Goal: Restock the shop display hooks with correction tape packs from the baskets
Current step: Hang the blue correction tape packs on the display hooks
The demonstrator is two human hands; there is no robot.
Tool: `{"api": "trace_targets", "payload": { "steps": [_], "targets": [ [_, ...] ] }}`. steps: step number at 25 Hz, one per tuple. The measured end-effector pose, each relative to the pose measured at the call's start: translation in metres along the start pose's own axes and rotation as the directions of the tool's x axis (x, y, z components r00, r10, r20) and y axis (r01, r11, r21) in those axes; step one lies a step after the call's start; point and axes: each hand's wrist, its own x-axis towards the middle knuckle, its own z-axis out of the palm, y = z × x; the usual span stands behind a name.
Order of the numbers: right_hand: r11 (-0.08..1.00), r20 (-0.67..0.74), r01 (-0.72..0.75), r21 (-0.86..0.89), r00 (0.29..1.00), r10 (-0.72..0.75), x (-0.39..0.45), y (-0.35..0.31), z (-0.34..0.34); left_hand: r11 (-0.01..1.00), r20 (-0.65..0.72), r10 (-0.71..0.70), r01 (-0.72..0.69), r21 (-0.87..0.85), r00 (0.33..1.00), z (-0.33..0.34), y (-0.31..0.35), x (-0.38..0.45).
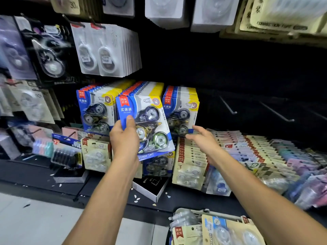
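Left of the blue pack [146,124], which is my landmark here, one hook [96,112] already carries a thick row of the same blue packs. The left hand [123,138] grips the blue pack at its lower left corner, thumb on the front, and holds it up before the middle row. Right of the pack hangs a third full row [180,110]. The right hand [203,137] hovers there with fingers loose, holding nothing. Further right, bare hooks [230,106] wait on the dark panel. Below and right of the pack, the basket [221,228] still holds packs (beige ones mostly), so I judge much work remains.
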Motion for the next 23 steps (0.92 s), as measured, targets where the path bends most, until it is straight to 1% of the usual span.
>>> {"api": "trace_targets", "payload": {
  "steps": [1, 2, 3, 5, 6, 7, 9, 10, 11, 12, 13, 14, 15, 16, 18, 20, 23],
  "targets": [
    [0.997, -0.024, 0.073, -0.011, 0.997, -0.073, -0.007, 0.001, 0.000, 1.000, 0.019, -0.011, 0.011, 0.010, 1.000, 0.000, -0.001, 0.001],
    [0.991, 0.009, 0.129, 0.032, 0.991, -0.130, -0.013, 0.002, 0.000, 1.000, 0.037, -0.026, 0.026, 0.014, 0.999, 0.002, 0.000, 0.000],
    [0.980, 0.082, 0.162, 0.115, 0.982, -0.171, -0.021, 0.003, 0.003, 0.999, 0.064, -0.048, 0.048, 0.008, 0.997, 0.004, 0.000, -0.002],
    [0.952, 0.235, 0.151, 0.265, 0.948, -0.216, -0.037, 0.002, 0.011, 0.994, 0.148, -0.107, 0.110, -0.012, 0.983, 0.009, 0.002, -0.007],
    [0.939, 0.269, 0.134, 0.316, 0.937, -0.224, -0.042, 0.003, 0.014, 0.989, 0.196, -0.141, 0.149, -0.022, 0.970, 0.012, 0.004, -0.011],
    [0.929, 0.267, 0.125, 0.348, 0.937, -0.226, -0.044, 0.004, 0.016, 0.985, 0.226, -0.160, 0.171, -0.029, 0.961, 0.013, 0.001, -0.010],
    [0.918, 0.181, 0.134, 0.373, 0.960, -0.213, -0.044, 0.007, 0.013, 0.984, 0.249, -0.169, 0.179, -0.021, 0.954, 0.012, 0.001, -0.012],
    [0.916, 0.124, 0.142, 0.376, 0.972, -0.202, -0.042, 0.009, 0.010, 0.990, 0.248, -0.131, 0.113, 0.088, 0.960, 0.010, 0.000, -0.009],
    [0.915, 0.070, 0.146, 0.377, 0.980, -0.185, -0.041, 0.010, 0.006, 0.954, 0.269, -0.060, -0.024, 0.299, 0.961, 0.007, -0.003, -0.005],
    [0.917, 0.019, 0.144, 0.372, 0.986, -0.163, -0.040, 0.012, 0.001, 0.835, 0.319, -0.011, -0.167, 0.525, 0.948, 0.003, -0.006, -0.004],
    [0.921, -0.024, 0.137, 0.365, 0.990, -0.138, -0.039, 0.013, -0.003, 0.675, 0.370, 0.010, -0.279, 0.683, 0.929, -0.001, -0.009, -0.003],
    [0.922, -0.064, 0.131, 0.363, 0.991, -0.116, -0.039, 0.014, -0.006, 0.571, 0.416, 0.009, -0.347, 0.744, 0.909, -0.004, -0.011, -0.004],
    [0.921, -0.103, 0.128, 0.368, 0.990, -0.097, -0.039, 0.015, -0.008, 0.524, 0.464, -0.007, -0.392, 0.756, 0.886, -0.005, -0.013, -0.004],
    [0.923, -0.142, 0.135, 0.360, 0.986, -0.089, -0.040, 0.016, -0.010, 0.504, 0.508, -0.024, -0.429, 0.750, 0.861, -0.005, -0.013, -0.006],
    [0.941, -0.220, 0.177, 0.288, 0.969, -0.115, -0.042, 0.016, -0.012, 0.479, 0.565, -0.044, -0.479, 0.736, 0.824, -0.004, -0.015, -0.007],
    [0.942, -0.290, 0.221, 0.253, 0.946, -0.145, -0.044, 0.018, -0.010, 0.510, 0.576, -0.032, -0.482, 0.713, 0.817, -0.002, -0.015, -0.008],
    [0.931, -0.333, 0.224, 0.289, 0.935, -0.121, -0.048, 0.022, -0.003, 0.554, 0.583, -0.004, -0.484, 0.677, 0.812, -0.001, -0.012, -0.010]
  ]
}}
